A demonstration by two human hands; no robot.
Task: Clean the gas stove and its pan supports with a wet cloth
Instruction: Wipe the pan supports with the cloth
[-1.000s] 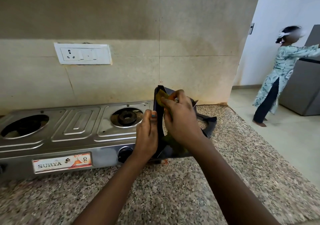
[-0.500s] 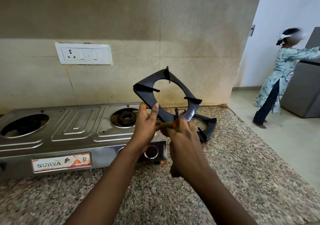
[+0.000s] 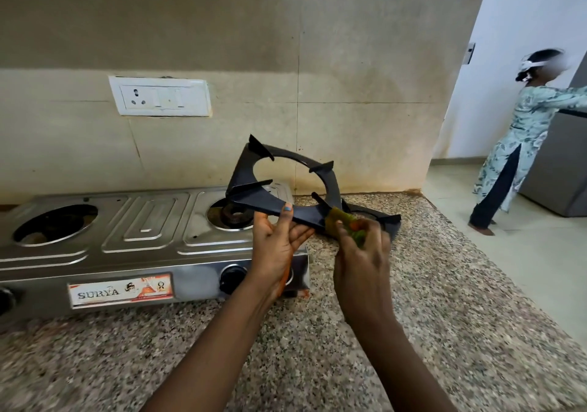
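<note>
A steel two-burner gas stove (image 3: 149,230) stands on the granite counter with both burner wells bare. My left hand (image 3: 279,240) grips the near edge of a black square pan support (image 3: 330,186), held tilted above the stove's right end. My right hand (image 3: 362,253) pinches a small green-and-orange cloth (image 3: 341,221) against the support's near right corner. A second black pan support (image 3: 386,219) lies flat on the counter behind my right hand, mostly hidden.
The speckled granite counter (image 3: 413,316) runs to an edge on the right. A white socket plate (image 3: 160,96) is on the tiled wall. On the floor at far right a person (image 3: 521,138) stands by a grey fridge (image 3: 568,157).
The pan support has gone from edge-on and upright to tilted flatter, with its ring facing me. My right hand with the cloth slid from its top down to the near right corner.
</note>
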